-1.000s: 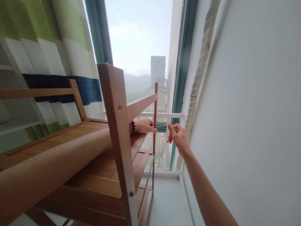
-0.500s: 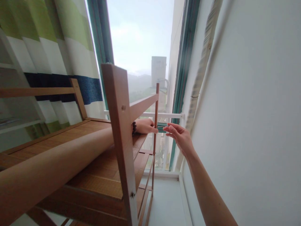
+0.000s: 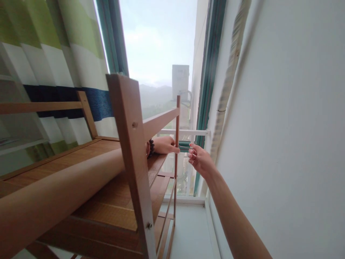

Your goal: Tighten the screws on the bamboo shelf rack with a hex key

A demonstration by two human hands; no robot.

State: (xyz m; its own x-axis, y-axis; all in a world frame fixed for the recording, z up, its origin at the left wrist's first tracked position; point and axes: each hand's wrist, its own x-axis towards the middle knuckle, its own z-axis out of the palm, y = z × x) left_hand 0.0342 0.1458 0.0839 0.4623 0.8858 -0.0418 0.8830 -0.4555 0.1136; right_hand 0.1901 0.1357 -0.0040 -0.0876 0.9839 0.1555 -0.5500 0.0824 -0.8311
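A wooden shelf rack [image 3: 126, 118] lies tipped on its side, its slatted shelves running away from me toward the window. My left arm reaches along a shelf, and my left hand [image 3: 165, 145], with a dark bead bracelet at the wrist, is closed against the far thin upright post [image 3: 176, 122]. My right hand [image 3: 198, 159] is just right of that post, fingers pinched on a thin metal tool [image 3: 185, 147] whose tip meets the post at the left hand's fingertips.
A white wall [image 3: 283, 126] runs close along the right. A window with teal frames [image 3: 208, 72] and a white railing [image 3: 188, 132] stands ahead. A green, white and blue striped curtain [image 3: 54, 54] hangs at left. Pale floor [image 3: 191, 230] shows below.
My right hand opened its fingers half a second ago, then closed again on the thin tool and shifted slightly left toward the post. My left hand has stayed at the post.
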